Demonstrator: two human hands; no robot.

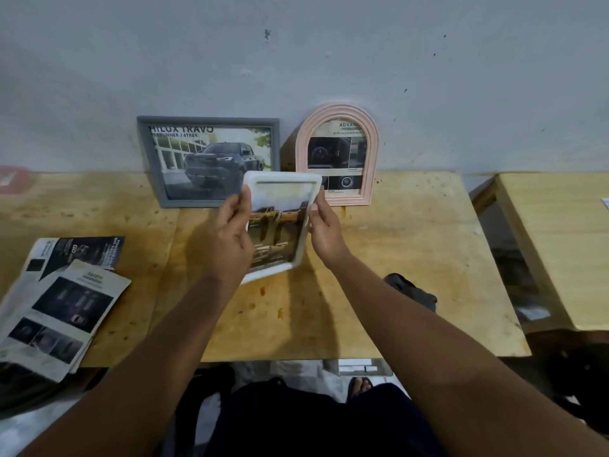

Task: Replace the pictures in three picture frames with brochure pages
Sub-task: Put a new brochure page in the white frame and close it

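Two hands hold a white frame point(284, 225) tilted over the counter point(412, 258). The left hand point(230, 232) grips its left edge and the right hand point(324, 232) pinches its right edge. Behind it, against the wall, a grey frame point(207, 159) reads "HILUX TRAVO PRERUNNER / 4TREX" and a pink arched frame point(336, 153) shows "ADVAN". Brochure pages point(62, 308) at left read "SAFETY".

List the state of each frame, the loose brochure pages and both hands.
grey frame: upright, truck page inside.
pink arched frame: upright, brochure page inside.
white frame: held tilted above the table, picture inside.
brochure pages: loose, lying at the table's left.
left hand: grips the white frame's left edge.
right hand: grips its right edge.
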